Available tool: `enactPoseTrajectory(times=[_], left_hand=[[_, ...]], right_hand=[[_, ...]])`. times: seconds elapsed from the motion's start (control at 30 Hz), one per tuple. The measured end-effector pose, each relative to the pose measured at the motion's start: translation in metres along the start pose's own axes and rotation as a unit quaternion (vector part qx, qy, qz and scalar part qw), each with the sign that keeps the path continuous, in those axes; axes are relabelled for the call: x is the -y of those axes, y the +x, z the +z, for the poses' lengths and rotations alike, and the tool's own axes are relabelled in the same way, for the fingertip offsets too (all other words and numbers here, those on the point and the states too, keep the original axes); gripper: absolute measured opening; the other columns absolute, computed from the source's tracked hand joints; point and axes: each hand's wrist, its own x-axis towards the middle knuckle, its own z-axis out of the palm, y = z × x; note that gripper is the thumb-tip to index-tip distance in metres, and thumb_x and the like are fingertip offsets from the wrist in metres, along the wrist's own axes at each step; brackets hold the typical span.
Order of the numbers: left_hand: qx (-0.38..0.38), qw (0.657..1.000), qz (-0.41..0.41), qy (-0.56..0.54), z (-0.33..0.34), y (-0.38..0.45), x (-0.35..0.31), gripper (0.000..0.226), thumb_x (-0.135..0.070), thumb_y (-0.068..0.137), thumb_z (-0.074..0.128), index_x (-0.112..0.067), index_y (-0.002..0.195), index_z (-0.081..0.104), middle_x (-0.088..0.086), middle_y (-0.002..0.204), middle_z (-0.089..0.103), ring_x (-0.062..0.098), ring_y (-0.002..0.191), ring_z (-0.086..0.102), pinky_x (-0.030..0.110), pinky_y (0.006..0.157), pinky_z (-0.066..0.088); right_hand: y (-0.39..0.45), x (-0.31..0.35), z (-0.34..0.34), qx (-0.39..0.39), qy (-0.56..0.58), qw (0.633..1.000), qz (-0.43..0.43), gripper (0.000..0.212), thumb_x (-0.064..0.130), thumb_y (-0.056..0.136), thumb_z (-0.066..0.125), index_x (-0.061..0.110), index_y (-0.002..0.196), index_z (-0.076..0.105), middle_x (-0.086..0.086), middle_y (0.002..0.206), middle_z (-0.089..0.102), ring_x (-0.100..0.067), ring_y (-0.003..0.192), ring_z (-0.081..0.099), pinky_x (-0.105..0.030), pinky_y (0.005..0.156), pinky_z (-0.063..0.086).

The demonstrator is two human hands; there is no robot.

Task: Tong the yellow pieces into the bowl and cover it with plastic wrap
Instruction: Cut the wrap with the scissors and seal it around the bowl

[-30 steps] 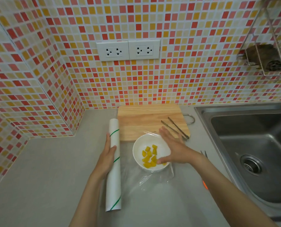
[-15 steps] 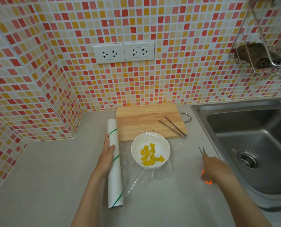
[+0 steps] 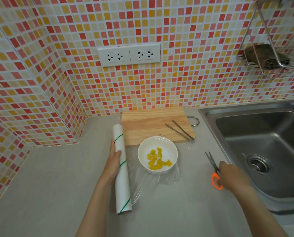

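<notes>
Clear wrap (image 3: pixel 153 178) now drapes the bowl (image 3: pixel 157 155) of yellow pieces (image 3: pixel 157 159). Right hand (image 3: pixel 231 175) has left the bowl and closes on the scissors (image 3: pixel 213 165); left hand (image 3: pixel 114 161) pins the roll (image 3: pixel 122 170). Cutting likely comes next.

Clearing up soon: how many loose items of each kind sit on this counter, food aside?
Round white bowl: 1
Wooden cutting board: 1
Metal tongs: 1
Orange-handled scissors: 1
White plastic-wrap roll: 1
Total: 5
</notes>
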Motion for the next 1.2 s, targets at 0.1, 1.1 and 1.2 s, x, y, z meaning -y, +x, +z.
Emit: enactPoseTrajectory(times=[0.1,1.1,1.2], left_hand=[[0.002,1.0,-0.003,-0.006,0.0,0.0,-0.002,0.059,-0.024,0.099,0.028,-0.039,0.147,-0.003,-0.012,0.158,0.009,0.005,0.133,0.025,0.031,0.111,0.023],[-0.016,0.999,0.007,-0.029,0.002,-0.008,-0.005,0.059,-0.017,0.098,0.028,-0.032,0.148,-0.001,-0.007,0.159,0.007,0.014,0.144,0.017,0.038,0.12,0.015],[-0.017,0.999,0.008,-0.027,0.001,-0.008,-0.004,0.059,-0.015,0.098,0.027,-0.029,0.148,0.0,-0.006,0.159,0.006,0.014,0.144,0.016,0.037,0.12,0.013]], right_hand=[[0.0,0.003,0.0,-0.02,-0.024,1.0,0.003,0.014,0.019,0.085,0.05,0.01,0.097,0.048,-0.016,0.113,0.061,-0.033,0.106,0.06,-0.031,0.078,0.048],[-0.1,0.146,0.026,0.317,0.497,0.788,-0.177,0.025,0.04,0.077,0.07,0.022,0.062,0.06,0.002,0.051,0.057,-0.008,0.04,0.053,-0.017,0.043,0.038],[-0.098,0.152,0.03,0.307,0.52,0.779,-0.168,0.031,0.033,0.074,0.076,0.02,0.048,0.062,0.002,0.044,0.053,-0.008,0.036,0.048,-0.018,0.043,0.043]])
